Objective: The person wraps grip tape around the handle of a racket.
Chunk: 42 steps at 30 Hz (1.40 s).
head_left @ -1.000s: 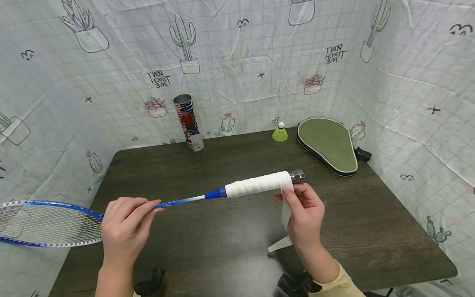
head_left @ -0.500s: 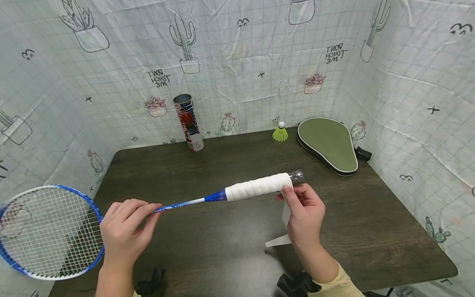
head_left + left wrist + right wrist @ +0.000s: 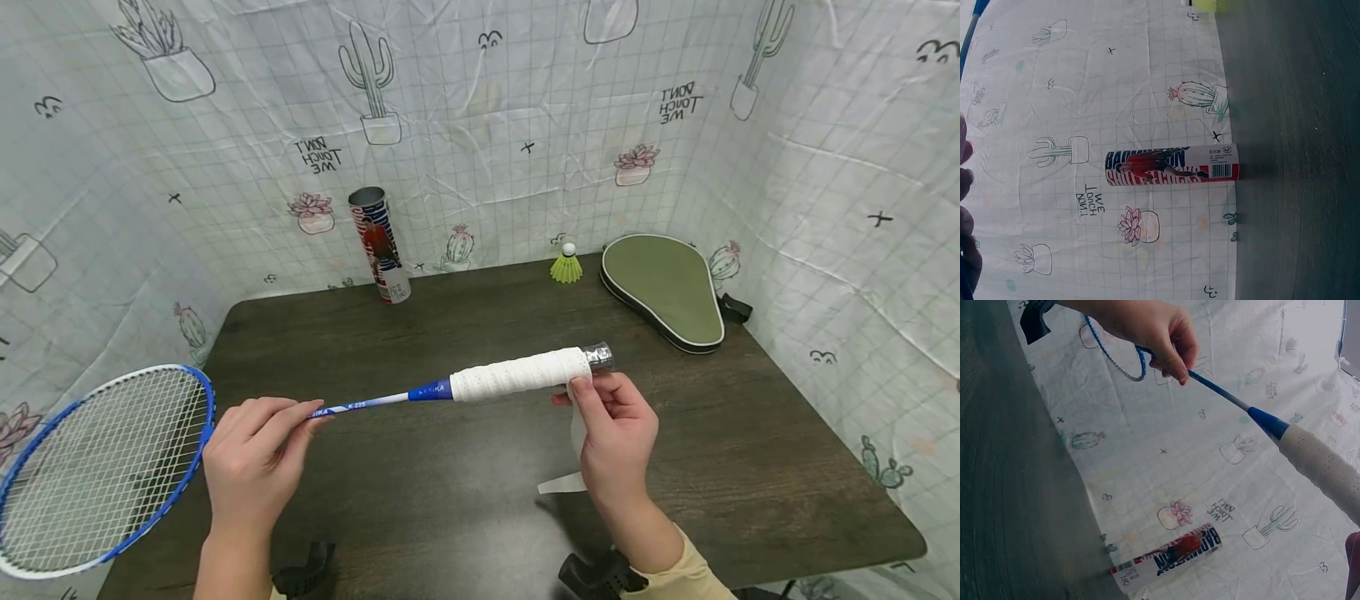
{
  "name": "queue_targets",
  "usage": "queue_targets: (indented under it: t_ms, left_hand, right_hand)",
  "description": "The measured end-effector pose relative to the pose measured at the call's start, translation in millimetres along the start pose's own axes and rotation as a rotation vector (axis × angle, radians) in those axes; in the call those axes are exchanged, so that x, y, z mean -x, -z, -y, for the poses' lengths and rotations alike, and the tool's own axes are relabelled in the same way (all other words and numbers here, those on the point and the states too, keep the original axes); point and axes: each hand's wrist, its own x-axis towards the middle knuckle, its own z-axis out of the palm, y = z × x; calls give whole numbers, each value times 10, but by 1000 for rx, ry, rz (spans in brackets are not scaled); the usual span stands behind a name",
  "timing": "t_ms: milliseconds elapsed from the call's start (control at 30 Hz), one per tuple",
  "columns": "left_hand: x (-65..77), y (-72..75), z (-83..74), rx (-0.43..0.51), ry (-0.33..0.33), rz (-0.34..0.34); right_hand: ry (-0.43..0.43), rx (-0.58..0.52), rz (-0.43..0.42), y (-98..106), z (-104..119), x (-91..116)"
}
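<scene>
A blue-and-white badminton racket (image 3: 429, 390) is held sideways above the table. My left hand (image 3: 251, 458) pinches its shaft between thumb and fingers, near the strung head (image 3: 105, 471). White perforated grip tape (image 3: 517, 375) covers most of the handle, while the clear-wrapped butt end (image 3: 598, 356) is bare. With thumb and fingers, my right hand (image 3: 618, 437) pinches the tape just below that end. The tape's loose tail (image 3: 561, 484) hangs behind the right hand and shows at its left. In the right wrist view, the left hand (image 3: 1154, 331) grips the shaft beyond the wrapped handle (image 3: 1319, 465).
Along the back of the dark table (image 3: 420, 525) stand a shuttlecock tube (image 3: 381, 246), a yellow shuttlecock (image 3: 567, 265) and a green racket case (image 3: 663, 287) with a black strap. Printed cloth (image 3: 465, 108) walls in the back and sides.
The racket has turned about its shaft: its head was nearly edge-on, then broader to view, and now slants with its right side raised. Both hands stay in nearly the same places.
</scene>
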Motion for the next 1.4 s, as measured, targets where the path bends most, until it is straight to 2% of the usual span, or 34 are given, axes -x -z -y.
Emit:
queue_targets:
  t_ms: [167, 333, 400, 500, 633, 833, 900, 1167, 1400]
  left_hand:
    - [-1, 26, -4, 21, -14, 24]
    - [-4, 60, 6, 66, -13, 64]
    - [-2, 68, 10, 84, -7, 81]
    - [5, 67, 9, 98, 1, 91]
    - [4, 40, 2, 57, 6, 54]
    - [-12, 8, 9, -4, 18, -15]
    - [-28, 6, -8, -5, 15, -6]
    - [-42, 37, -9, 45, -59, 35]
    - [-38, 52, 3, 43, -55, 33]
  right_hand:
    - [11, 6, 16, 12, -3, -3]
    - [59, -93, 70, 18, 18, 7]
    - [76, -121, 64, 13, 28, 7]
    - [73, -56, 14, 11, 34, -4]
    - [28, 9, -19, 16, 34, -13]
    - [37, -69, 71, 34, 22, -8]
    - [37, -81, 77, 40, 20, -14]
    - [-14, 23, -7, 32, 29, -41]
    - [-41, 2, 11, 32, 18, -31]
